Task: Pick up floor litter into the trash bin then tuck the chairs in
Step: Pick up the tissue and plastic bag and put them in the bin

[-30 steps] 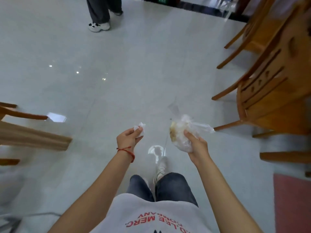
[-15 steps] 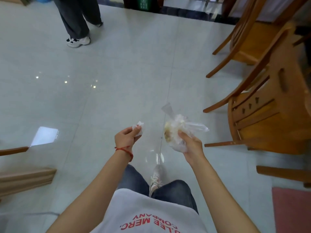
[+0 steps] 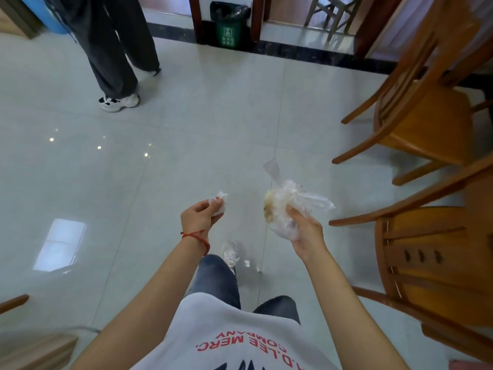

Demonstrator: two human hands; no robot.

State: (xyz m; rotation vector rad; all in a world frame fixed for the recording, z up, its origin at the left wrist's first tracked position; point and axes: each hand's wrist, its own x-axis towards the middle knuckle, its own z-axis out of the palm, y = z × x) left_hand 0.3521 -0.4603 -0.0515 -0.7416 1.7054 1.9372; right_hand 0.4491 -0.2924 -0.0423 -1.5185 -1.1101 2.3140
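The left hand (image 3: 198, 218) is curled around a small white tissue (image 3: 219, 202), pinching it between thumb and fingertips so that the crumpled paper sticks out above the knuckles. A red string (image 3: 196, 236) circles that wrist. The right hand (image 3: 306, 231) grips a clear plastic bag (image 3: 285, 206) from below and behind; its fingers wrap the bulging lower part, which holds yellowish food scraps, while the knotted top and loose ends of the bag fan out above and to the right. Both hands are held out in front of the body, apart from each other, over a pale tiled floor (image 3: 186, 134).

Below them show a white shirt (image 3: 226, 340) with red lettering, jeans (image 3: 218, 279) and one white shoe (image 3: 229, 253) stepping forward.

To the right stand two wooden chairs: the near chair (image 3: 432, 268) just beside the right arm, the far chair (image 3: 426, 124) beyond it. At the lower left is the blurred edge of more wooden furniture.

Straight ahead, well apart from the hands, a green bin (image 3: 229, 30) lined with a black bag stands against the wall between two dark wooden posts. At the upper left another person's legs (image 3: 114, 49) in dark trousers and white trainers stand on the floor.
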